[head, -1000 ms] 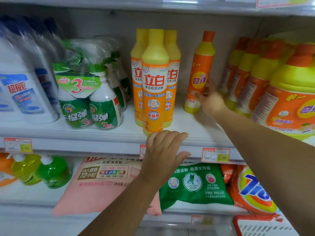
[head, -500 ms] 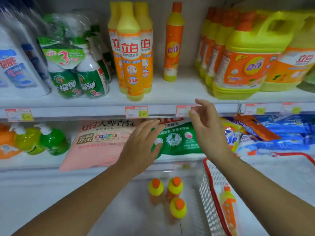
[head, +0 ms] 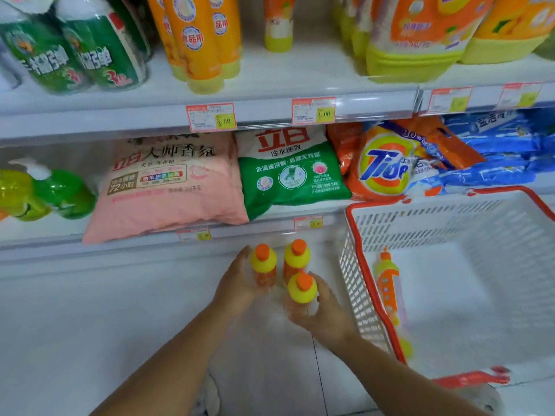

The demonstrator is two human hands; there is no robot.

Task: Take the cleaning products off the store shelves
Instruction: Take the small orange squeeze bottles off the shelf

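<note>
Three small bottles with yellow shoulders and orange caps stand close together on the floor below the shelves. My left hand (head: 238,280) cups the left bottle (head: 263,262) from its left side, thumb in front. The front bottle (head: 301,291) has my right hand (head: 322,313) curled round it from the right. Between the hands stands the rear bottle (head: 296,256), which neither hand holds. A fourth bottle (head: 387,283) of the same kind lies inside the white basket (head: 420,223) with a red rim, just right of my right hand.
The lower shelf holds a pink powder bag (head: 168,187), a green bag (head: 288,172), an orange Tide bag (head: 381,166), blue bags (head: 495,151) and green pump bottles (head: 51,193). Orange-yellow bottles (head: 201,40), green spray bottles (head: 87,46) and large jugs (head: 414,40) fill the shelf above.
Both hands have dropped from the shelf edge down to the three bottles on the floor and closed in on them. The view has tilted downward, showing more of the basket.
</note>
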